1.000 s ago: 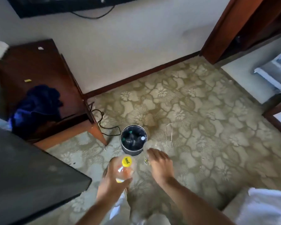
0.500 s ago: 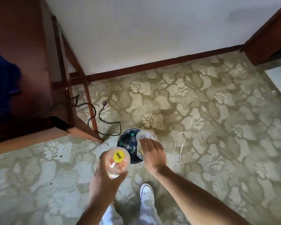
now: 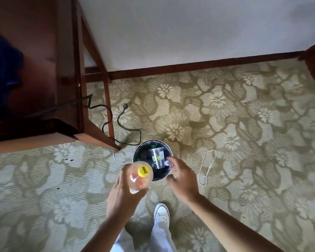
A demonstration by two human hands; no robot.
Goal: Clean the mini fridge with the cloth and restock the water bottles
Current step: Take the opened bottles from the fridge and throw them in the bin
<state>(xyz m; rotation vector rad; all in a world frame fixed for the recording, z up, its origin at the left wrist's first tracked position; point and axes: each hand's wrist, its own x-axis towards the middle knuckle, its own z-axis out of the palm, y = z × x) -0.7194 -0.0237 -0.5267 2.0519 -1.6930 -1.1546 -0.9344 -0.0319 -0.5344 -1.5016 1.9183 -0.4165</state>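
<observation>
Head view: my left hand is wrapped around the yellow-capped bottle beside the bin, right hand loose-fingered and empty over the clear bottle inside; both look light, thin-walled, slick, so I'd grip mid-body.

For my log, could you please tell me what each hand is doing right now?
Left hand: closed on the yellow-capped bottle.
Right hand: open, empty, above the bin.
</observation>
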